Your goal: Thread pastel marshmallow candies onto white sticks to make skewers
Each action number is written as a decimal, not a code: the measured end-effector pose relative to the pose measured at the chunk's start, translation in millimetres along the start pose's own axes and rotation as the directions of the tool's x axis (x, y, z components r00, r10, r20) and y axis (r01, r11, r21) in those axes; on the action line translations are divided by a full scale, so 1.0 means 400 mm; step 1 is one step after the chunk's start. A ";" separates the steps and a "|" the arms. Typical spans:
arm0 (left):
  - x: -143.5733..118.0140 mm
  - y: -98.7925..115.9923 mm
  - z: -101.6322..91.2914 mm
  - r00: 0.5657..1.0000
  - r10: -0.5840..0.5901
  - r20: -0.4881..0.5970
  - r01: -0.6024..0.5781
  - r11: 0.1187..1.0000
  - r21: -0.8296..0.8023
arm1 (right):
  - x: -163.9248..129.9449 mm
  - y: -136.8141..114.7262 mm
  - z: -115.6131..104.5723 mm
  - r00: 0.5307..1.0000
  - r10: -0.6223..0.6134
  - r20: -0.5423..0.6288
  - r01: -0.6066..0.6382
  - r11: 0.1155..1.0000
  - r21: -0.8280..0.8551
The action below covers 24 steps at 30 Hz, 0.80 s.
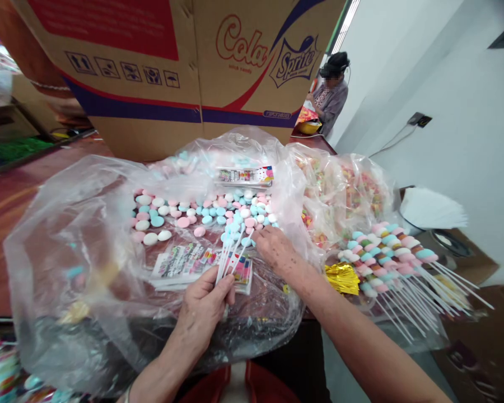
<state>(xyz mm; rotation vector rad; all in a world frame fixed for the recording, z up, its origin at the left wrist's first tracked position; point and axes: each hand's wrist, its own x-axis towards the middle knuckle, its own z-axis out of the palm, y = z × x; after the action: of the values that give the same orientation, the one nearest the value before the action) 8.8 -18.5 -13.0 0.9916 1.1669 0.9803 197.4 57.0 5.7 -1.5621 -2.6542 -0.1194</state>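
My left hand [210, 296] is closed round a bunch of thin white sticks [224, 260] that fan upward. Blue and pink candies [234, 229] sit at or just behind the stick tips; which are threaded on, I cannot tell. My right hand [275, 249] reaches in from the right, fingers pressed together beside a pink candy and the end of one stick. Its fingertips are partly hidden, so what they pinch is unclear. Loose pink, white and blue round candies [183, 221] lie on a clear plastic bag [88, 184]. Printed wrappers [185, 263] lie under my left hand's sticks.
A large cardboard box [151, 129] stands behind the candies. Another wrapper stack [246, 176] lies on the bag. To the right are finished-looking candy skewers [390, 252], gold twist ties [342, 279] and bagged gummy candies [353, 184]. A person [334, 95] works farther back.
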 end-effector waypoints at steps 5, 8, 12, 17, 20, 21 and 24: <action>0.002 -0.005 -0.003 1.000 0.029 0.003 -0.030 0.997 0.072 | 0.006 -0.008 0.007 0.999 -0.014 -0.039 0.013 1.000 -0.009; 0.003 -0.008 -0.005 0.999 0.043 0.002 -0.043 0.993 0.112 | 0.009 -0.002 0.013 0.969 0.212 -0.126 -0.166 0.938 0.304; -0.003 -0.004 -0.005 0.997 0.071 0.024 -0.075 0.976 0.203 | 0.002 0.012 -0.007 0.808 0.587 0.039 -0.204 0.218 0.954; -0.010 0.006 0.004 0.991 0.130 0.023 -0.131 0.935 0.330 | -0.019 0.011 -0.050 0.800 0.519 0.300 -0.078 -0.406 0.911; -0.008 0.011 0.009 0.989 0.143 0.023 -0.142 0.923 0.356 | -0.025 0.015 -0.054 0.800 0.502 0.327 -0.058 -0.479 0.876; -0.007 0.013 0.011 0.990 0.140 0.022 -0.139 0.921 0.364 | -0.025 0.017 -0.052 0.800 0.501 0.331 -0.052 -0.491 0.869; -0.006 0.019 0.012 0.992 0.127 0.026 -0.127 0.913 0.388 | -0.026 0.022 -0.045 0.808 0.493 0.321 -0.037 -0.501 0.865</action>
<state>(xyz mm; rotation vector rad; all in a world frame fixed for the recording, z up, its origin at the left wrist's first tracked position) 12.5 -19.4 -4.7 1.3997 1.3409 0.8643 210.3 50.7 22.9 -1.0636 -0.7080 1.4754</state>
